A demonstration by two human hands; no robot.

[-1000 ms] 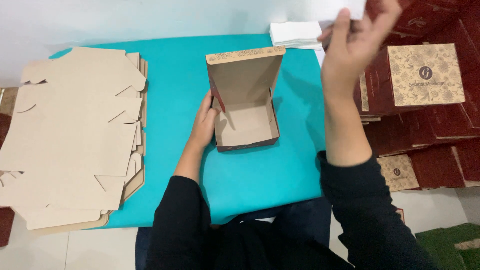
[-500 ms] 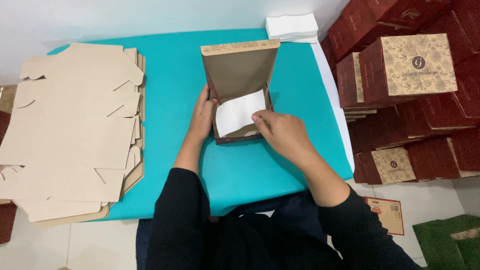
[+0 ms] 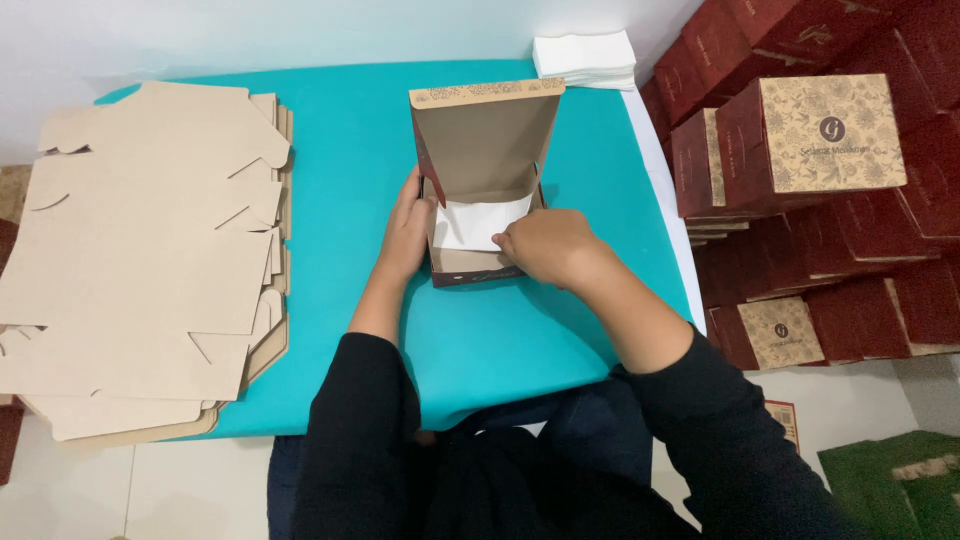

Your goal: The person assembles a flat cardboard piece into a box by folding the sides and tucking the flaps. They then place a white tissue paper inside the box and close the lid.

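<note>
left hand (image 3: 405,232): flat against the open box (image 3: 480,190)'s left wall, steadying it
right hand (image 3: 545,245): presses white paper (image 3: 475,222) into the box
around: flat cardboard blanks (image 3: 140,250) at left, stacked red boxes (image 3: 820,170) at right, white paper stack (image 3: 585,58) behind, all on the teal surface (image 3: 340,150)

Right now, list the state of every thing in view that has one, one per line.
Open box: lid up, standing on the teal table.
White paper sheet: lying inside the box.
Left hand: on the box's left wall.
Right hand: pressing the sheet at the box's front.
Flat cardboard blanks: unfolded, stacked.
White paper stack: piled at the far edge.
Finished boxes: closed, stacked.
</note>
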